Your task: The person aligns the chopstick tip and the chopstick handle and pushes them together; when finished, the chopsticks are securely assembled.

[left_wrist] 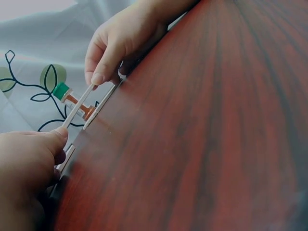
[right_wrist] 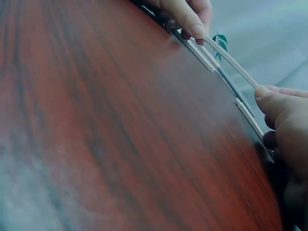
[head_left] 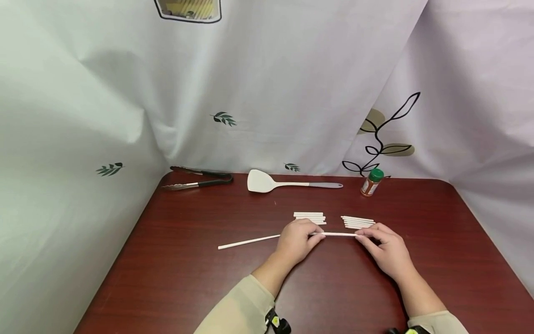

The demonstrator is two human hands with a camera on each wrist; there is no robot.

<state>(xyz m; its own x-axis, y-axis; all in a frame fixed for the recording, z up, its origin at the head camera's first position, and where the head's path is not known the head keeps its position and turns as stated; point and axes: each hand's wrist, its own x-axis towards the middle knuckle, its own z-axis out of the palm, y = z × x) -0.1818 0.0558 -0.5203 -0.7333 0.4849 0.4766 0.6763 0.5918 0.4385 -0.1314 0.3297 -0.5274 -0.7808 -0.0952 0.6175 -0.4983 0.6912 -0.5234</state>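
Note:
A long, thin white stick (head_left: 250, 241) runs from left to right above the table. My left hand (head_left: 295, 239) pinches it partway along, and its free end sticks out to the left. At the right end, my right hand (head_left: 388, 249) pinches the stick between thumb and fingers. Between the hands the stick bows slightly in the right wrist view. Behind the left hand lies a row of short white sticks (head_left: 308, 215), partly hidden by that hand. Several more short sticks (head_left: 358, 221) lie side by side just behind the right hand.
Along the back of the dark red table (head_left: 187, 278) lie tongs (head_left: 200, 184) with black handles and a white spatula (head_left: 263, 182). A spice jar (head_left: 370, 185) with a green lid stands at the back right. Pale cloth (head_left: 292, 83) hangs behind the table.

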